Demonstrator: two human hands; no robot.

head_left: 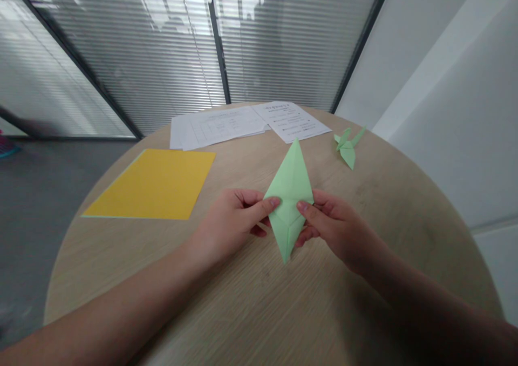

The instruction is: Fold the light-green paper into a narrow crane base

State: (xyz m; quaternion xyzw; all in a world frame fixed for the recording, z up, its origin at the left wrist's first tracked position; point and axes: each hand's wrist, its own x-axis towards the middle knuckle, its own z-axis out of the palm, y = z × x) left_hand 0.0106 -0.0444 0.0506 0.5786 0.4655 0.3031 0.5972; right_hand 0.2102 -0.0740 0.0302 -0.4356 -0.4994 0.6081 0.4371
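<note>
A light green sheet of origami paper (289, 185), folded into a long diamond, is held up over the table between both hands. One tip points away from me and the other toward me, with crease lines showing on the lower half. My left hand (243, 215) pinches its left corner, thumb on top and fingers behind. At the right corner my right hand (327, 217) grips it the same way, its thumb lying on the face of the paper. The fingers behind the paper are partly hidden. Beyond my right hand sits a finished green paper crane (348, 149).
A round wooden table (251, 312) fills the lower view. Yellow paper (157, 185) with a green edge beneath lies at the left. Printed white sheets (218, 127) lie along the far edge. Behind stand glass panels with blinds (162, 58) and a white wall (453, 112).
</note>
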